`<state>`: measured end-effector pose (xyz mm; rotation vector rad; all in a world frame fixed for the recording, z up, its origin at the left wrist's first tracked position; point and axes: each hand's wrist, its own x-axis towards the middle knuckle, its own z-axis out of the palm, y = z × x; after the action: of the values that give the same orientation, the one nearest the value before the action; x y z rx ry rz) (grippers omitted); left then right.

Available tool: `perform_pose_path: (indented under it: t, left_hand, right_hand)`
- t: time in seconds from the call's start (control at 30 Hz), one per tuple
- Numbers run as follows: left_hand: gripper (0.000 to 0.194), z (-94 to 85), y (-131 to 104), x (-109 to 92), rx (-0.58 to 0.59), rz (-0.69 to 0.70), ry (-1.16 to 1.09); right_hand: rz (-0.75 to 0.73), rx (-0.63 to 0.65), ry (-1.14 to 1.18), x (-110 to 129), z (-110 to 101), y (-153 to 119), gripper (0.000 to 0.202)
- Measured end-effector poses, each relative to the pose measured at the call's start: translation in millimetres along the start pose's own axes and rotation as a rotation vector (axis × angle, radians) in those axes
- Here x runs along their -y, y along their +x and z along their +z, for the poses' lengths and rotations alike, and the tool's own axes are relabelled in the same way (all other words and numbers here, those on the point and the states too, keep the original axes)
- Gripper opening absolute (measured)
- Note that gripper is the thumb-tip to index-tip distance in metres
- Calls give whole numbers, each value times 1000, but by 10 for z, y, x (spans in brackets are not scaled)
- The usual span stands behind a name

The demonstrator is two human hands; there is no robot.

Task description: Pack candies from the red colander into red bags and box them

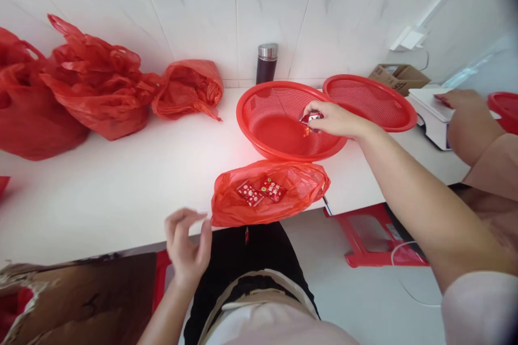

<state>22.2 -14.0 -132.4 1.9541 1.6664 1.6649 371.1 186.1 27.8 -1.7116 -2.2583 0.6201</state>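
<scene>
Nearest the camera, a pale top (263,329) is seen at the bottom centre. Above it, in the middle of the frame, a red-and-white packet (312,117) is gripped by the right hand (327,118) inside the wall of a red mesh basket (242,113). Just below that packet an orange-yellow piece (306,131) is shown; whether it is held or resting cannot be told. No object is seen in the left hand (188,240), whose fingers are bent and parted just beside a red plastic bag (226,211); whether the bag's edge is touched cannot be told.

The step in hand is judged to be the handling of packets at the basket; from this pose, a firm pinch and a path over the rim are called for, with the bag's mouth spread.

Two red patterned packets (262,191) are held in the bag, which is set on the tabletop (121,188) in front of the basket. A second red basket (329,84) is placed behind and to the right. At the upper left, three bulging red bags (101,86) are lined up, their contents hidden. At the upper right, a white scale (429,105) is reached over by another person's hand (461,98).
</scene>
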Motion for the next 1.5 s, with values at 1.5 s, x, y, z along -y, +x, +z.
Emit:
perform_pose_path:
  t: [1.5]
  left_hand:
    - [32,109,289,-378,349,-274,6]
  right_hand:
    - [-30,-52,-131,181,265,-301,32]
